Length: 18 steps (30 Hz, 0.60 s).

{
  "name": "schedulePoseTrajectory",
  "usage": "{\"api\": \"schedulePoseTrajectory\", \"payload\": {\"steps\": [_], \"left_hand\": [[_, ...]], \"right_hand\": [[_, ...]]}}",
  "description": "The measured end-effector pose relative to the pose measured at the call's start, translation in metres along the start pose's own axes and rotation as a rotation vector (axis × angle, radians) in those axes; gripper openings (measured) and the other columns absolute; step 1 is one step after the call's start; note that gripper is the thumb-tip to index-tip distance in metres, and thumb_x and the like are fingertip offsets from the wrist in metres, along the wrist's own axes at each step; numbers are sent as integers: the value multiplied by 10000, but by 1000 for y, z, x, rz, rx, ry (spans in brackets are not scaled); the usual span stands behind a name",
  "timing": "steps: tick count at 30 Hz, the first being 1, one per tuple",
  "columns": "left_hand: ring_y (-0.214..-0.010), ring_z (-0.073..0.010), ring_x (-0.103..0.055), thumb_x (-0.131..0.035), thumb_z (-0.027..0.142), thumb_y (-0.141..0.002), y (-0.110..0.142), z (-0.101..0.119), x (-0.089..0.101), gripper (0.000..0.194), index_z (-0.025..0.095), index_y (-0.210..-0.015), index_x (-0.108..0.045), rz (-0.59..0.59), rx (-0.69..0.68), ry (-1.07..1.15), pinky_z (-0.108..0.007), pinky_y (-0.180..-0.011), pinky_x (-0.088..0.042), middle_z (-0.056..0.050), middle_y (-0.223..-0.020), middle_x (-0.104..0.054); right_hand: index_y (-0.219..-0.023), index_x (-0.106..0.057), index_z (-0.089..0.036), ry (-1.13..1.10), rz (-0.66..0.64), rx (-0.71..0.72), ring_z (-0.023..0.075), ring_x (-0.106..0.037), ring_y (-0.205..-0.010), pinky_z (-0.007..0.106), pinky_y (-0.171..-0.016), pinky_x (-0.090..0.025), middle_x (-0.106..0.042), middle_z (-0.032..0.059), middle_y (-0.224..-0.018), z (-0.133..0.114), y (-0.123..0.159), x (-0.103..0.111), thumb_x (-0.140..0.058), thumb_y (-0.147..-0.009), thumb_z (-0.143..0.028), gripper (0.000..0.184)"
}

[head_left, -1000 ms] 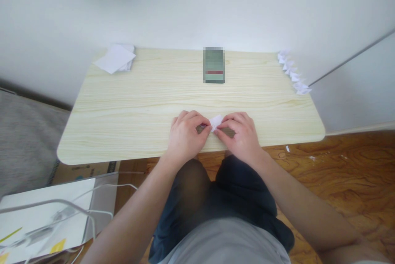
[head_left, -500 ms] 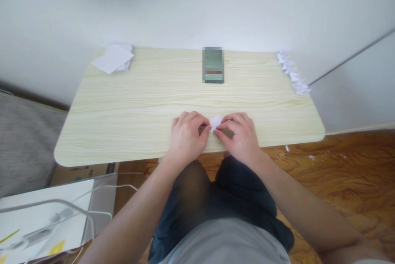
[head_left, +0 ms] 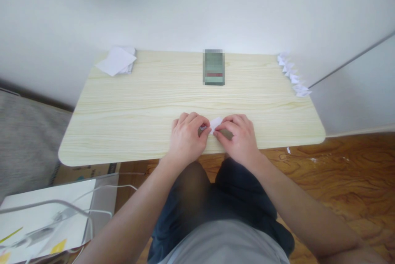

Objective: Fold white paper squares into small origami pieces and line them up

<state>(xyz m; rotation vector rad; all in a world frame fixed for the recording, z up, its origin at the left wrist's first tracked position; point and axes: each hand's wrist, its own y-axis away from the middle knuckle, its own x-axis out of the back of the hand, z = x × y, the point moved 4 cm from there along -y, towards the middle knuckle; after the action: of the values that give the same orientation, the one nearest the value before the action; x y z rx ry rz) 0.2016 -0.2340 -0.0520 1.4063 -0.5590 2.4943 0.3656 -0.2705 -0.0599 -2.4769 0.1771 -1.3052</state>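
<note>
1. Pinching a small, angular piece of folded white paper [head_left: 216, 122], the left hand [head_left: 188, 137] appears on my remote feed with thumb and forefinger brought together on the paper's left end.
2. Right hand [head_left: 240, 135]: I see its thumb and forefinger gripping the same piece at the lower right; the other fingers curl beside them.
3. Position: the folded paper lies between the two sets of fingertips, over the near part of a pale wood-grain table [head_left: 148, 99] with rounded corners. From my viewpoint I cannot tell whether it touches the surface.
4. Appearance: the visible part is plain white, with a corner pointing away toward the right hand. Fingers cover both ends, and the creases are too small for me to trace.
5. Surroundings: a row of pointed white folded-paper pieces [head_left: 294, 79] lines the table's right edge; a stack of flat white paper sheets [head_left: 116, 61] occupies the far left corner.
</note>
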Motion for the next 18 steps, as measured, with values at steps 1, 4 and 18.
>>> {"api": "schedulePoseTrajectory", "payload": {"steps": [1,4,18], "left_hand": [[-1048,-272,-553,-620,266,-915,0,-1,0,55,255,-938,-670,-2,-4,4,-426,-900,-413,-39,-1028,-687],[-1077,-273,-545,-610,256,-918,1,-4,3,89,264,-966,-684,-8,-15,14,-434,-930,-416,-40,-1072,-680],[-1189,-286,-537,-643,245,-888,8,-13,9,142,268,-1016,-699,78,19,11,-472,-1052,-387,-48,-1208,-666]], "right_hand": [[-952,-766,-288,3,-3,1,263,-556,-1075,439,-959,-416,-680,44,-1057,0,0,0,-729,-894,-337,84],[-1010,-775,-313,18,-10,8,265,-546,-1084,439,-965,-410,-667,45,-1078,0,1,0,-716,-903,-334,123],[-1141,-757,-354,100,-16,54,268,-529,-1119,450,-971,-393,-651,58,-1149,-9,5,-1,-613,-978,-324,219]]}}
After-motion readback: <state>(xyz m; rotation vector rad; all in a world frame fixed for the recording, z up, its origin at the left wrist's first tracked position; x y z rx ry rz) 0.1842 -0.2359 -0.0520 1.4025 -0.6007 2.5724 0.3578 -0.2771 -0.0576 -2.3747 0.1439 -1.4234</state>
